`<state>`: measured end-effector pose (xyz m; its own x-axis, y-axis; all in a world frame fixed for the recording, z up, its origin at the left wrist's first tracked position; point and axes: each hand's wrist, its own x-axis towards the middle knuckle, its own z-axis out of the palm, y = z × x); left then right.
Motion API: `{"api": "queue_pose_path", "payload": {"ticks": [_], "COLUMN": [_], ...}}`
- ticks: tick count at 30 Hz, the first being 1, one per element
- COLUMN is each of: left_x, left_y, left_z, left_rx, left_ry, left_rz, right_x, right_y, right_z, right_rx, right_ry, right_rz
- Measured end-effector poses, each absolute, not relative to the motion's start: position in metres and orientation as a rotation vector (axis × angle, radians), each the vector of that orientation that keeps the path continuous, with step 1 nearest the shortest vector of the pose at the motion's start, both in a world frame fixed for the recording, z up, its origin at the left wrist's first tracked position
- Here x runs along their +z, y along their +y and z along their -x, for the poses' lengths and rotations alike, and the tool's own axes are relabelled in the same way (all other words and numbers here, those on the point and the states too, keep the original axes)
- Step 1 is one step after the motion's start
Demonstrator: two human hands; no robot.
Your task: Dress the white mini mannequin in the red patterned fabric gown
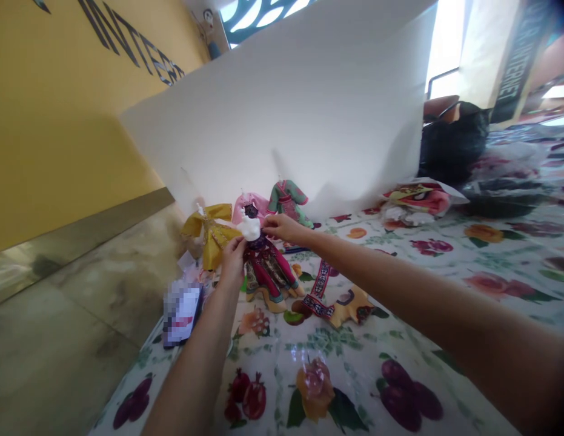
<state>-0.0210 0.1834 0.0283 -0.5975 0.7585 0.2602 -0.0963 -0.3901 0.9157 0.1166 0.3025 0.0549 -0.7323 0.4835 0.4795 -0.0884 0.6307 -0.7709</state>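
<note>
A small white dress form (251, 227) stands on the table wearing a long crimson doll skirt (270, 269) with dark and gold panels and a tan hem. My left hand (235, 253) is closed at the skirt's waist, on its left side. On the other side, my right hand (279, 229) pinches close to the waist and torso; exactly what lies between its fingertips is too small to make out. Close behind are a yellow doll dress (211, 233), a pink one (245, 203) and a green robe (286, 198) with pink trim.
Right of the skirt lie a patterned band (318, 289) and a gold cloth piece (349, 307). A phone (184, 315) rests at the table's left edge. A white panel (309, 115) rises behind. Farther right are a packet (420, 203) and a black bag (454, 142).
</note>
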Motion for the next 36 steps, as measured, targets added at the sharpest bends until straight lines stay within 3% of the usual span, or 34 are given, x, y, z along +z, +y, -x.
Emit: {"api": "queue_pose_path", "payload": {"ticks": [36], "left_x": [0.021], "left_y": [0.199], "left_z": [0.019], "left_rx": [1.990], "left_ry": [1.114], "left_rz": [-0.925], "right_x": [0.055], "right_y": [0.289], "right_z": [-0.111], "right_rx": [1.113], "right_ry": [-2.143], "right_rz": [0.312]}}
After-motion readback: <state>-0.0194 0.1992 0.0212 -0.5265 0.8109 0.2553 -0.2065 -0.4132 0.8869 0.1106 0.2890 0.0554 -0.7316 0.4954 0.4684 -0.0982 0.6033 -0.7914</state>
